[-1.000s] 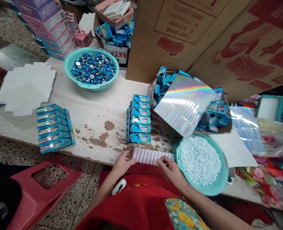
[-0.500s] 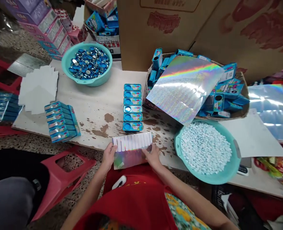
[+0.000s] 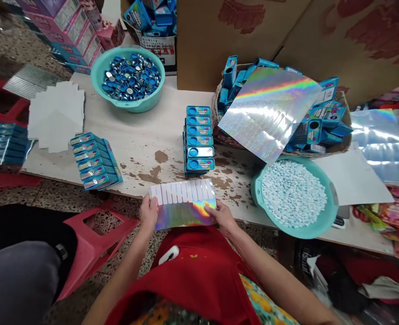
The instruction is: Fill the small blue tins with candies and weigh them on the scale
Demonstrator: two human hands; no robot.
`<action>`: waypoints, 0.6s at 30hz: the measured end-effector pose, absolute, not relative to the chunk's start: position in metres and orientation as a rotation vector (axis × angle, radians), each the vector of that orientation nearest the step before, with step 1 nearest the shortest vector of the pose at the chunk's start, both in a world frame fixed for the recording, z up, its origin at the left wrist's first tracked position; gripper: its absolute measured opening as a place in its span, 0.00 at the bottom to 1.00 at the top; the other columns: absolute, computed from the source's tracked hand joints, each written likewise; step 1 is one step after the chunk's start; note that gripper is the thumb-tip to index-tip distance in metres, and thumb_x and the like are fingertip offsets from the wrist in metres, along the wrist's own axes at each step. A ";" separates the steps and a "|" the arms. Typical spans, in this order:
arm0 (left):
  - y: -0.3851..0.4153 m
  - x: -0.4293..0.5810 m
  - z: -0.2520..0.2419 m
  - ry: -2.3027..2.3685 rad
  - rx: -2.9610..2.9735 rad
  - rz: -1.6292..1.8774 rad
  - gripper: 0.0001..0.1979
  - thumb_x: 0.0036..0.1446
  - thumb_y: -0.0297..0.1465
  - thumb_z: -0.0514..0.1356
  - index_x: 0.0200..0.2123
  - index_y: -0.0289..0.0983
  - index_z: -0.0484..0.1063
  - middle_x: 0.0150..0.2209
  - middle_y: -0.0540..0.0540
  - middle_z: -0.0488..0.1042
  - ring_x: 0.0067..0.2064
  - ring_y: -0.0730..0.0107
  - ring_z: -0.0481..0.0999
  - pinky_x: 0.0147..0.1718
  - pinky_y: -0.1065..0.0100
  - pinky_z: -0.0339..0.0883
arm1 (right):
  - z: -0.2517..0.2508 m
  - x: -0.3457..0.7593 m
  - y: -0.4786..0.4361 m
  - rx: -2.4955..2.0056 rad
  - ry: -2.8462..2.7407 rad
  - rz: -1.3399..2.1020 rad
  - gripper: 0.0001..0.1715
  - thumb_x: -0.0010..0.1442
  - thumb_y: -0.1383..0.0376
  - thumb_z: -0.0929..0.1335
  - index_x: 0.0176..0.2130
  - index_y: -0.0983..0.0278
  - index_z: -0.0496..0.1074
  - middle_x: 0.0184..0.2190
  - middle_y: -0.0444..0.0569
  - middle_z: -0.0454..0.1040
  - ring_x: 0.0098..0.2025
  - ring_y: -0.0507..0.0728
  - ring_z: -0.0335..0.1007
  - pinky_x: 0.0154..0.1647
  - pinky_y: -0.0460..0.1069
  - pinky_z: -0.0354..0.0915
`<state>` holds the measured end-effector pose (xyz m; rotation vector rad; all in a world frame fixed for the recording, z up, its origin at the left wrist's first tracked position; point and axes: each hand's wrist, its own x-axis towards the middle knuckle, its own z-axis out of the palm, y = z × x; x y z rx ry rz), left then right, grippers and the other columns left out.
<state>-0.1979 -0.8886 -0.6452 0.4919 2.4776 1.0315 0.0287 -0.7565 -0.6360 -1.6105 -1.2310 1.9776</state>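
Between my two hands is a shiny holographic sticker sheet (image 3: 182, 212), with a row of pale narrow strips along its far part. My left hand (image 3: 149, 212) pinches its left edge, and my right hand (image 3: 223, 215) grips the right edge, thumb on top. The sheet is held over the table's front edge, above my red apron. Just beyond it stands a column of blue candy boxes (image 3: 199, 141), labelled "Caramelo Macizo", each with a round recess on top. One box near the front has a whitish top.
Left are a basin of blue and silver caps (image 3: 98, 74), white card sheets (image 3: 55, 115) and more blue boxes (image 3: 96, 160). Right, a basin of pale candies (image 3: 257, 194) stands before a carton of blue boxes (image 3: 321, 113) under a holographic sheet (image 3: 267, 108). A red stool (image 3: 91, 243) stands left; someone's leg (image 3: 20, 275) is beside it.
The sticker sheet has turned slightly and lies flatter to view, its glare shifted. My left hand has moved a little left, my right a little right. The camera view has shifted.
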 end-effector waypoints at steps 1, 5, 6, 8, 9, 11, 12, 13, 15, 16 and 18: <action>-0.888 -0.197 -0.638 2.577 0.607 1.004 0.17 0.57 0.38 0.54 0.46 0.34 0.66 0.44 0.37 0.72 0.49 0.55 0.70 0.47 0.57 0.63 | -0.631 0.025 -0.760 -1.587 -1.210 2.019 0.31 0.38 0.50 0.75 0.37 0.65 0.70 0.30 0.51 0.77 0.31 0.61 0.74 0.34 0.55 0.71; -0.872 -0.180 -0.600 2.417 1.569 0.812 0.36 0.55 0.44 0.58 0.62 0.33 0.52 0.63 0.32 0.54 0.67 0.51 0.45 0.62 0.48 0.40 | -0.604 0.010 -0.770 -1.459 -1.155 2.110 0.31 0.41 0.51 0.75 0.41 0.63 0.68 0.34 0.49 0.78 0.33 0.58 0.74 0.37 0.53 0.70; -0.865 -0.175 -0.592 2.209 1.755 0.722 0.38 0.55 0.46 0.58 0.63 0.35 0.50 0.64 0.34 0.54 0.67 0.53 0.44 0.62 0.47 0.36 | -0.595 0.007 -0.771 -1.409 -1.168 2.133 0.30 0.42 0.52 0.75 0.41 0.63 0.68 0.35 0.48 0.78 0.34 0.58 0.74 0.37 0.52 0.70; -0.854 -0.165 -0.578 1.863 1.907 0.577 0.37 0.55 0.49 0.56 0.64 0.39 0.51 0.63 0.38 0.58 0.67 0.55 0.47 0.63 0.47 0.30 | -0.575 0.003 -0.773 -1.312 -1.232 2.174 0.27 0.45 0.53 0.74 0.42 0.63 0.68 0.36 0.49 0.78 0.35 0.57 0.74 0.38 0.51 0.69; -0.850 -0.162 -0.572 1.764 1.901 0.541 0.35 0.56 0.49 0.55 0.63 0.40 0.53 0.61 0.39 0.61 0.65 0.56 0.51 0.63 0.47 0.30 | -0.566 0.002 -0.774 -1.277 -1.269 2.197 0.26 0.47 0.54 0.74 0.42 0.64 0.69 0.37 0.49 0.78 0.35 0.57 0.74 0.38 0.51 0.69; -0.847 -0.160 -0.564 1.701 1.813 0.529 0.26 0.59 0.46 0.53 0.58 0.41 0.61 0.55 0.41 0.69 0.59 0.58 0.64 0.62 0.50 0.37 | -0.549 0.003 -0.776 -1.241 -1.324 2.241 0.24 0.50 0.53 0.72 0.41 0.64 0.69 0.36 0.49 0.78 0.35 0.57 0.74 0.36 0.51 0.69; -0.849 -0.160 -0.560 1.711 1.757 0.527 0.22 0.61 0.44 0.52 0.55 0.41 0.65 0.51 0.42 0.72 0.54 0.60 0.69 0.60 0.53 0.45 | -0.543 0.004 -0.777 -1.238 -1.355 2.254 0.23 0.51 0.52 0.71 0.41 0.64 0.69 0.36 0.50 0.77 0.34 0.58 0.74 0.35 0.51 0.69; -0.851 -0.161 -0.556 1.732 1.703 0.515 0.19 0.62 0.42 0.51 0.51 0.41 0.68 0.47 0.43 0.75 0.49 0.61 0.72 0.57 0.56 0.52 | -0.538 0.005 -0.778 -1.240 -1.405 2.244 0.23 0.52 0.51 0.70 0.41 0.65 0.69 0.35 0.50 0.77 0.34 0.58 0.74 0.35 0.52 0.69; -0.857 -0.163 -0.548 1.805 1.623 0.465 0.16 0.64 0.40 0.48 0.45 0.40 0.72 0.40 0.45 0.77 0.41 0.63 0.75 0.46 0.64 0.62 | -0.533 0.007 -0.780 -1.292 -1.581 2.033 0.22 0.54 0.51 0.69 0.41 0.65 0.70 0.34 0.51 0.76 0.34 0.59 0.72 0.36 0.53 0.68; -0.860 -0.164 -0.544 1.841 1.607 0.433 0.16 0.64 0.39 0.47 0.43 0.40 0.73 0.38 0.45 0.77 0.39 0.64 0.75 0.41 0.66 0.63 | -0.532 0.007 -0.780 -1.328 -1.699 1.825 0.23 0.54 0.51 0.69 0.42 0.65 0.70 0.35 0.51 0.76 0.37 0.60 0.72 0.38 0.54 0.67; -0.863 -0.165 -0.537 1.900 1.623 0.383 0.17 0.65 0.37 0.46 0.40 0.39 0.73 0.36 0.44 0.77 0.37 0.64 0.75 0.37 0.68 0.63 | -0.532 0.006 -0.779 -1.332 -1.967 1.342 0.25 0.54 0.51 0.70 0.46 0.63 0.69 0.40 0.53 0.74 0.44 0.62 0.69 0.45 0.56 0.64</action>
